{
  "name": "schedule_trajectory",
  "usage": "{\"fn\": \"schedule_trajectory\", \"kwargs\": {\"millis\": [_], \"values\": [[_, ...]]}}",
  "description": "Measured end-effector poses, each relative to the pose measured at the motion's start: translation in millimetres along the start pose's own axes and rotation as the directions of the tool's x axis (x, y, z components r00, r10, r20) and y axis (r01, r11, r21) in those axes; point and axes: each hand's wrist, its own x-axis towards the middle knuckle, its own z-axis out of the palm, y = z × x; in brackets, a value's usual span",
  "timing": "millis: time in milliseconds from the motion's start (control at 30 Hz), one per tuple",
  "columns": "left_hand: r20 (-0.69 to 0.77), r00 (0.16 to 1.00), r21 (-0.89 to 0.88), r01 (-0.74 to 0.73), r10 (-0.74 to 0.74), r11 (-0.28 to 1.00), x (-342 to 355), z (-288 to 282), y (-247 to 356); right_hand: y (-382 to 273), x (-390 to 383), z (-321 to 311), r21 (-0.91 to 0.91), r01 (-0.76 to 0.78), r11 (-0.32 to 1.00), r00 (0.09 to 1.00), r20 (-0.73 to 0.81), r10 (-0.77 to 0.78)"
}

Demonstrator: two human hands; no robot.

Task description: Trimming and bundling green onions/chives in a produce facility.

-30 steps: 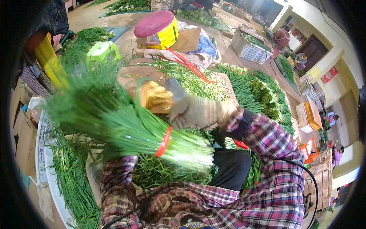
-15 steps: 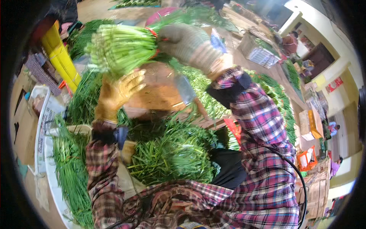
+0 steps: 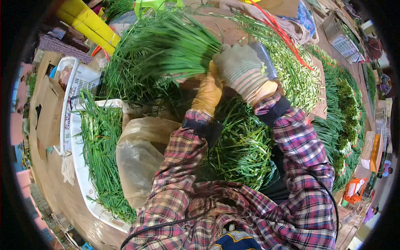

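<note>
A thick bunch of garlic chives (image 3: 183,48) stretches away to the left, its long green leaves fanned out and slightly blurred. My right hand (image 3: 241,68), in a grey striped glove, is closed round the bunch's right end and hides it. Just below, my left hand (image 3: 208,93) in a yellow glove presses its fingers against the same end. A flat grey blade (image 3: 265,60) shows right beside my right hand; its handle is hidden, and whether it touches the hand I cannot tell. Loose chive leaves (image 3: 241,146) lie heaped between my forearms.
At left stands a white crate (image 3: 89,204) filled with chives, with a clear plastic bag (image 3: 139,154) beside it. Red ties (image 3: 287,37) hang over pale cut stem pieces (image 3: 298,79). Tied chive bunches (image 3: 333,133) line the right. A green stool (image 3: 156,5) is at the top.
The bunch has been turned round: its pale stem ends pointed left before, its leaves point left now. My left hand has moved right, up against my right hand. The view has shifted leftward.
</note>
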Motion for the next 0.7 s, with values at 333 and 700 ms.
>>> {"fn": "schedule_trajectory", "kwargs": {"millis": [333,700], "values": [[0.073,0.96,0.894,-0.183,0.27,0.409,-4.6,47.9,19.0,43.9,-23.6,111.8,0.745,0.185,0.64,0.7,-0.557,0.446],[0.235,0.833,-0.023,-0.509,-0.5,-0.86,62.7,68.6,-34.0,133.1,-93.5,115.9,0.234,-0.706,0.669,0.708,0.246,0.662]]}}
